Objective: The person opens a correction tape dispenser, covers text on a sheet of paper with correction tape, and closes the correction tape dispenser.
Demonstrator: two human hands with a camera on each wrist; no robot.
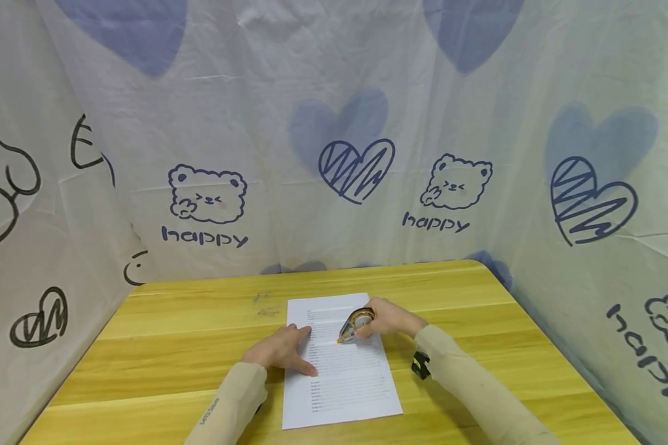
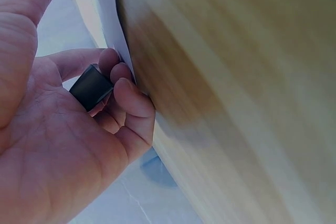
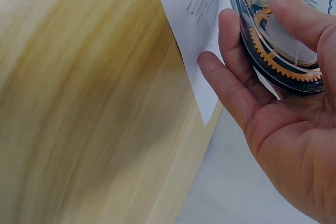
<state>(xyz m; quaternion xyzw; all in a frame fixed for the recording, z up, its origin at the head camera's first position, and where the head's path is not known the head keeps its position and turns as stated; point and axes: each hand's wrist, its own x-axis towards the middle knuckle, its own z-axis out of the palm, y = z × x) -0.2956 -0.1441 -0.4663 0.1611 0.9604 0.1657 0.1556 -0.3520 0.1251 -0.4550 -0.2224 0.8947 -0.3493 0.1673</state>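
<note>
A printed sheet of paper (image 1: 353, 386) lies on the wooden table. My left hand (image 1: 278, 349) rests on its left side, thumb and forefinger spread over the page. In the left wrist view, the other fingers curl around a small black cap-like piece (image 2: 90, 88) against the palm; its exact kind cannot be told. With my right hand (image 1: 394, 317) I grip a clear-bodied correction tape (image 3: 262, 45) showing orange gears inside. Its orange tip meets the page among the printed lines, right of my left hand. Two right fingertips touch or nearly touch the paper in the right wrist view.
The yellow wood-grain table (image 1: 161, 346) extends around the sheet on all sides. White cloth (image 1: 278, 154) printed with hearts and bears hangs behind and at both sides. A black band-like item (image 1: 420, 364) sits at my right wrist.
</note>
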